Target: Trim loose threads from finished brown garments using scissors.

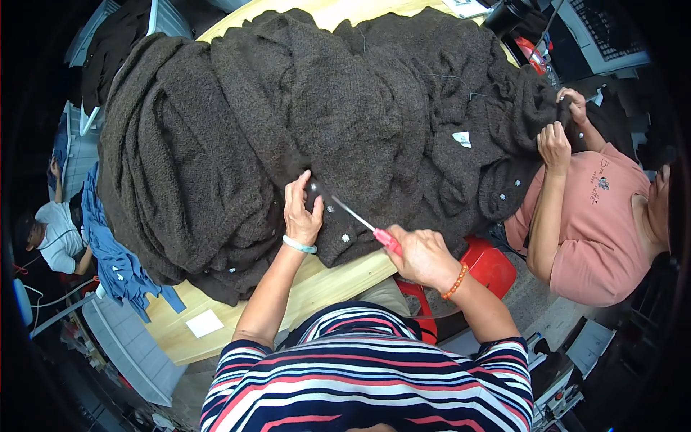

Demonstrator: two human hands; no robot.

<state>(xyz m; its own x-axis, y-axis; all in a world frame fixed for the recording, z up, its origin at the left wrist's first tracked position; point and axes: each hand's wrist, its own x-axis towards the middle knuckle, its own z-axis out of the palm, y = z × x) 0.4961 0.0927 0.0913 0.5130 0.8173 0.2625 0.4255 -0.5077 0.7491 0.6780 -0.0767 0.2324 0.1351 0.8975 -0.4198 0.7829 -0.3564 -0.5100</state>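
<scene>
Now the left hand point(302, 212) lies spread and flat on the knit pile point(288, 115), fingers pinning the buttoned edge near a pale button point(345, 237); a light bracelet circles its wrist; the right hand point(425, 255), fist closed round red handles, holds scissors point(363, 225) with the blades angled up-left toward the left hand's fingers; the dark brown knitwear sprawls across the wooden table point(324, 284); at right, a person in pink point(597, 216) grips the pile's far edge with both hands; blue cloth point(115, 259) hangs off the table's left side.
</scene>
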